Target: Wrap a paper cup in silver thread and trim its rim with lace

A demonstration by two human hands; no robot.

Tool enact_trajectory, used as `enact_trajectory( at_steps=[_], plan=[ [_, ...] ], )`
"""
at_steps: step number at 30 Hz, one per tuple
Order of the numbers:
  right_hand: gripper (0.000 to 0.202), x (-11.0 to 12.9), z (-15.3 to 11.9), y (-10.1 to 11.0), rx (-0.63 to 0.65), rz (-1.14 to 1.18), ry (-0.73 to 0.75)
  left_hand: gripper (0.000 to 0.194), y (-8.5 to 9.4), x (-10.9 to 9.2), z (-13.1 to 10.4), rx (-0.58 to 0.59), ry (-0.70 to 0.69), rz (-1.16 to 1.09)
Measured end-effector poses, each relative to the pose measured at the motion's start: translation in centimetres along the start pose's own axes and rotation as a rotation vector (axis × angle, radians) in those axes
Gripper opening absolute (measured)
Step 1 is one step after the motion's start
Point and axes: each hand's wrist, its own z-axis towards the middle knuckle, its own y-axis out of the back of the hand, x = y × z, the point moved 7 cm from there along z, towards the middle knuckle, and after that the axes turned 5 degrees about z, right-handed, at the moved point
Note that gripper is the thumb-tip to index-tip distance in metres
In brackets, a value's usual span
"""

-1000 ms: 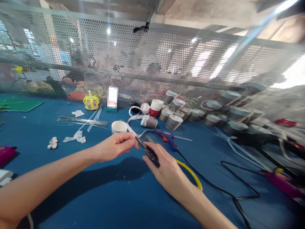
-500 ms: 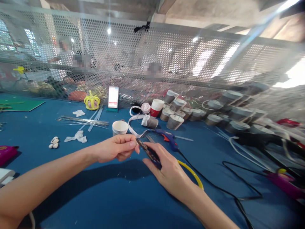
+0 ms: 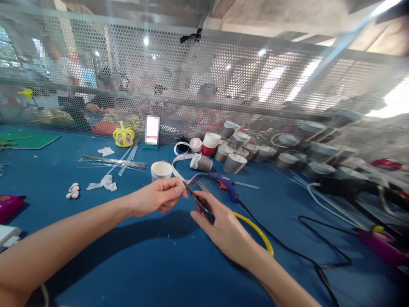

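My left hand (image 3: pixel 161 197) is closed in a pinch in front of a white paper cup (image 3: pixel 160 169). Whatever its fingertips hold is too small to make out. My right hand (image 3: pixel 225 228) wraps around a pair of dark-handled pliers (image 3: pixel 203 207), whose narrow jaws point up and left at the left fingertips. Both hands hover above the blue tabletop (image 3: pixel 153 264). Just beyond the right hand lies a blue hot glue gun (image 3: pixel 227 187) with a red trigger. A white ribbon (image 3: pixel 179 174) curls beside the paper cup.
Thin metal wires (image 3: pixel 111 162), lace pieces (image 3: pixel 107 182) and a yellow crown-shaped piece (image 3: pixel 123 135) lie to the left. Grey-wrapped cups (image 3: pixel 234 163) are piled at the back right. A black cord (image 3: pixel 281 245) crosses the right side. Perforated mesh (image 3: pixel 179 76) stands behind.
The pliers have rolled slightly in my right hand and now show a thinner edge. My left hand stays almost in place. Behind the mesh, a person has shifted left.
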Motion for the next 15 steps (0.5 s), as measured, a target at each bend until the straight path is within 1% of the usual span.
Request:
enact_trajectory(
  at_steps=[3, 5, 6, 8, 10, 11, 12, 13, 14, 15],
  plan=[
    [0.029, -0.3, 0.2, 0.1, 0.002, 0.078, -0.086, 0.030, 0.6, 0.0, 0.1, -0.116, -0.003, 0.085],
    [0.037, -0.3, 0.0, -0.4, 0.026, 0.163, -0.114, 0.037, 0.7, 0.3, 0.1, -0.182, 0.008, 0.124],
    [0.043, -0.2, -0.3, -0.9, 0.065, 0.220, -0.121, 0.040, 0.6, 0.5, 0.1, -0.197, 0.007, 0.128],
    [0.051, 0.2, -0.7, -2.3, 0.175, 0.363, -0.120, 0.044, 0.1, 0.8, 0.2, -0.192, -0.004, 0.097],
    [0.053, 0.7, -0.7, -3.1, 0.275, 0.471, -0.090, 0.043, -0.1, 1.1, 0.3, -0.198, -0.012, 0.047],
    [0.052, 0.8, -0.4, -3.1, 0.308, 0.484, -0.067, 0.042, 0.0, 1.2, 0.3, -0.220, -0.013, 0.029],
    [0.050, 0.8, 0.3, -2.8, 0.337, 0.441, -0.047, 0.042, 0.3, 1.2, 0.3, -0.249, -0.008, 0.019],
    [0.047, 0.4, 1.4, -2.2, 0.341, 0.345, -0.035, 0.042, 0.6, 1.2, 0.3, -0.285, 0.000, 0.012],
    [0.045, -0.2, 2.8, -1.4, 0.338, 0.208, -0.036, 0.042, 1.0, 1.2, 0.2, -0.324, 0.009, 0.008],
    [0.045, -1.1, 4.5, -0.3, 0.295, -0.002, -0.051, 0.042, 1.3, 1.2, 0.2, -0.354, 0.017, 0.007]
  ],
)
